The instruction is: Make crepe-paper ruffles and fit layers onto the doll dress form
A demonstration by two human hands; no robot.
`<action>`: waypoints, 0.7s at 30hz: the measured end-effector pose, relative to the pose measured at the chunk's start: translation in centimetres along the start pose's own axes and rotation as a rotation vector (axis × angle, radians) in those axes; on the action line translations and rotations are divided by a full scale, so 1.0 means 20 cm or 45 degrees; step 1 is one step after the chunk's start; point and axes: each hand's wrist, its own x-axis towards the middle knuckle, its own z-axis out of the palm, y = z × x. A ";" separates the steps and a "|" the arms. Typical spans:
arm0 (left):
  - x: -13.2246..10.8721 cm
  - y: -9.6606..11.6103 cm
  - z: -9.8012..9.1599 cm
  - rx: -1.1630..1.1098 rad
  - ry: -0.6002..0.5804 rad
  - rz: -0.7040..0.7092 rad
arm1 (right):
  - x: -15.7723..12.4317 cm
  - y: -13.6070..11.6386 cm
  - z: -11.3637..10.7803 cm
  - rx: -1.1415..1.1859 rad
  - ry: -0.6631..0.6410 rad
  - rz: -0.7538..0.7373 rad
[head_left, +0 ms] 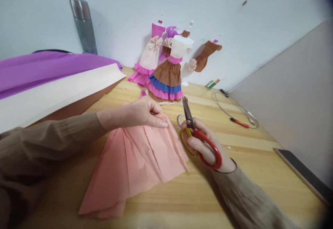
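Observation:
My left hand (pixel 145 114) pinches the gathered top of a piece of peach crepe paper (pixel 140 159), which fans out downward in pleats over the table. To its right, my right hand (pixel 205 142) grips a pair of scissors (pixel 189 118) with one red and one yellow handle loop. The blades point up and away from me and look closed. They are apart from the paper. Just beyond my hands stands a small dress form in a tiered paper dress (pixel 168 76) of white, brown, blue and pink.
More miniature paper dresses (pixel 152 55) stand along the wall, one of them brown (pixel 208 55). Purple, white and brown paper sheets (pixel 59 73) lie at left before a grey bottle (pixel 84 27). At right are a looped cable (pixel 240 122) and a dark flat device (pixel 304 175).

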 end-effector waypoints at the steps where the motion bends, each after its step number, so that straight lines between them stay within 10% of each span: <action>1: 0.00 -0.01 0.01 0.011 0.002 0.036 | 0.00 0.00 0.00 0.022 0.032 -0.019; 21: -0.12 0.07 0.22 1.536 0.429 1.561 | 0.03 -0.03 0.06 0.298 0.067 0.157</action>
